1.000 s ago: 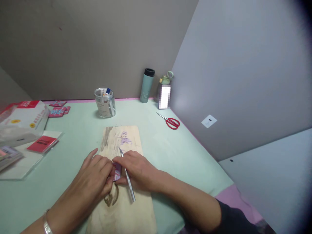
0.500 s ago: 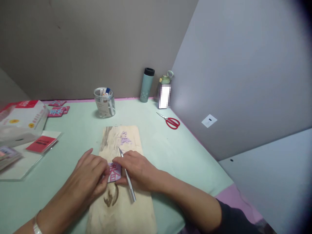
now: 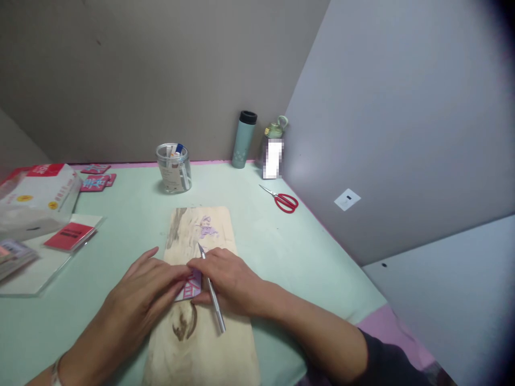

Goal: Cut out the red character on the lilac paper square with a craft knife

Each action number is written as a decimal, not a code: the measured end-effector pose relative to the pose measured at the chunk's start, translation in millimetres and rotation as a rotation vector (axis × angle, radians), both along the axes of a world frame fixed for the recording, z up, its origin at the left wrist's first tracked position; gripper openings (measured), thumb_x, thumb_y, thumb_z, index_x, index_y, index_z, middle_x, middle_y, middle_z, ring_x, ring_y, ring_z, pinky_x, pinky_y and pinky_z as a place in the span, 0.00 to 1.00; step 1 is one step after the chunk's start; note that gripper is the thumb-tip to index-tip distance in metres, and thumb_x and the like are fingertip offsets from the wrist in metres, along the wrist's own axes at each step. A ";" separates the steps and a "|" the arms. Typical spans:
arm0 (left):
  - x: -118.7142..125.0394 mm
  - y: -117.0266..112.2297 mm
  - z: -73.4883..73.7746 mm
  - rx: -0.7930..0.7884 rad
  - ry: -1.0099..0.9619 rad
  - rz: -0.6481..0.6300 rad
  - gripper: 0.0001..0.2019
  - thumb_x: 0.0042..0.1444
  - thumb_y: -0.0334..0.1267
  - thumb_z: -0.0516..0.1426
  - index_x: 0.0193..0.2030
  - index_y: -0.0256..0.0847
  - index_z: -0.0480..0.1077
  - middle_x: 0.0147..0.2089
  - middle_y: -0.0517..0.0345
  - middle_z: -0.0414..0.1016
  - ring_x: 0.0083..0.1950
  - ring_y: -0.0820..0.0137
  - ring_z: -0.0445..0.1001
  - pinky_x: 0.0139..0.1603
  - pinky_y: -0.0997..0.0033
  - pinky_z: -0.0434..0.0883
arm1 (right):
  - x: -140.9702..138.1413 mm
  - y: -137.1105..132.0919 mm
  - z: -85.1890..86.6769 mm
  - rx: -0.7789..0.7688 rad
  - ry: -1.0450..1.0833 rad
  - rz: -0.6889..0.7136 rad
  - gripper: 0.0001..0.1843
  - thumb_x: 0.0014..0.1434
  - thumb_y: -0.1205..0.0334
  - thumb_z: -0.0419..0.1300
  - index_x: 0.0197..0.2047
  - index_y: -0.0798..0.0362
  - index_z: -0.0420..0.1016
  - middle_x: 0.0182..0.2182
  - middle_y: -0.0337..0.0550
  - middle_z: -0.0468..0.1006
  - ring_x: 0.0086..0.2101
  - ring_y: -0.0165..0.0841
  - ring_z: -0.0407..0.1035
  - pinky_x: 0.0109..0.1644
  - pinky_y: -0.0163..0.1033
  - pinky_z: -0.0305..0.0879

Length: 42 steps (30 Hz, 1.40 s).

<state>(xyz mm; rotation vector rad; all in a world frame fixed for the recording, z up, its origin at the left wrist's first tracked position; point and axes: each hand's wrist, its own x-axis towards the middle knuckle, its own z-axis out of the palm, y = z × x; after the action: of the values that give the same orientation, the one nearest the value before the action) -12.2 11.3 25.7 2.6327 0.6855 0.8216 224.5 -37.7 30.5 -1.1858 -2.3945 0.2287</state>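
A small flat block (image 3: 192, 288), white-lilac with pink carved-looking characters, lies on the wooden board (image 3: 213, 354). My right hand (image 3: 227, 279) grips its right edge between thumb and fingers. Tucked in that same hand is a silver craft knife (image 3: 215, 303), its blade pointing away from me. My left hand (image 3: 145, 292) rests on the block from the left, fingers stretched out over its upper part and covering some of the characters. Lilac shavings (image 3: 208, 228) are scattered on the board's far half.
Red-handled scissors (image 3: 284, 200) lie at the right. A glass jar (image 3: 174, 174) with pens, a teal tumbler (image 3: 244, 140) and a green-topped bottle (image 3: 273, 153) stand at the back. At the left are pink carved blocks (image 3: 94, 183), a plastic bag (image 3: 50, 195) and a red packet (image 3: 70, 236).
My left fingers have straightened and slid right across the block, covering more of its top. My right hand and the craft knife keep nearly the same place.
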 end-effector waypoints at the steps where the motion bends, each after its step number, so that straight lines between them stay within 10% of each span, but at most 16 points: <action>1: -0.2 -0.5 0.2 0.001 0.019 -0.006 0.07 0.73 0.43 0.53 0.52 0.51 0.69 0.43 0.68 0.79 0.44 0.72 0.77 0.78 0.61 0.46 | -0.1 -0.1 -0.3 -0.007 0.002 -0.001 0.26 0.68 0.48 0.65 0.59 0.58 0.69 0.41 0.48 0.81 0.41 0.39 0.70 0.48 0.42 0.66; 28: 27.9 -9.5 11.4 0.301 0.276 0.073 0.09 0.64 0.30 0.51 0.36 0.45 0.70 0.31 0.62 0.71 0.38 0.62 0.72 0.73 0.20 0.43 | -2.7 -1.3 8.5 -0.063 -0.006 -0.008 0.24 0.66 0.52 0.67 0.57 0.59 0.69 0.38 0.48 0.79 0.40 0.40 0.68 0.48 0.45 0.69; 42: 13.7 -11.2 11.2 0.194 0.202 0.094 0.13 0.69 0.34 0.50 0.37 0.47 0.74 0.35 0.61 0.76 0.39 0.64 0.74 0.76 0.27 0.41 | -1.2 -0.8 4.4 -0.045 -0.034 -0.014 0.27 0.67 0.48 0.66 0.59 0.58 0.68 0.40 0.49 0.80 0.41 0.40 0.70 0.49 0.43 0.68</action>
<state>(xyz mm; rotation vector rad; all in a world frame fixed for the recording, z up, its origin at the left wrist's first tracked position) 1.6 0.1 37.0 2.9072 0.8255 0.6835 223.4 -38.5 34.9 -1.2351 -2.4216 0.2611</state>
